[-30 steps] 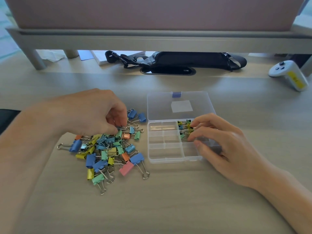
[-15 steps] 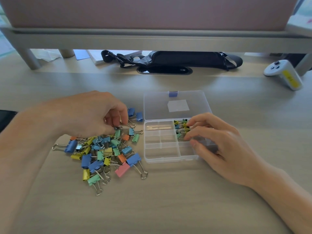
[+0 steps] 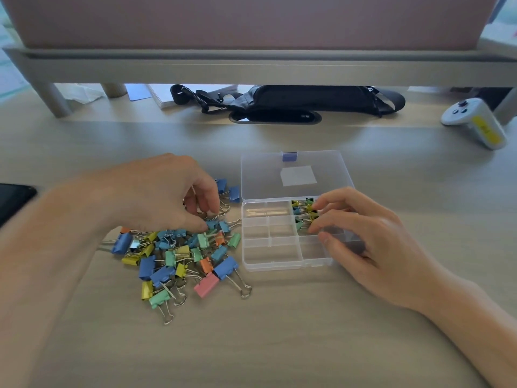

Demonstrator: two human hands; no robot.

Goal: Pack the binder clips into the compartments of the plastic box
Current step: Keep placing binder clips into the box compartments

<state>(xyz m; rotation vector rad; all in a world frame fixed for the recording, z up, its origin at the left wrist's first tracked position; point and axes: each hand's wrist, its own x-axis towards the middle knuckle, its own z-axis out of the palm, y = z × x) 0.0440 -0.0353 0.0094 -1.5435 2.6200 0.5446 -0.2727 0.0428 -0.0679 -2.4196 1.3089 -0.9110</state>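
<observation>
Now left hand curled in binder clips, right hand on boxed ones; grips unclear; lid sticker blank.

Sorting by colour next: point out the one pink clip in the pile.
The pink binder clip lies at the near right edge of the pile, touching a large blue clip beside the plastic box; no other clip is pink.

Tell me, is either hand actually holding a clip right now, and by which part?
It cannot be told. The left hand curls its fingertips into the loose binder clips; the right hand touches packed clips in the plastic box.
</observation>
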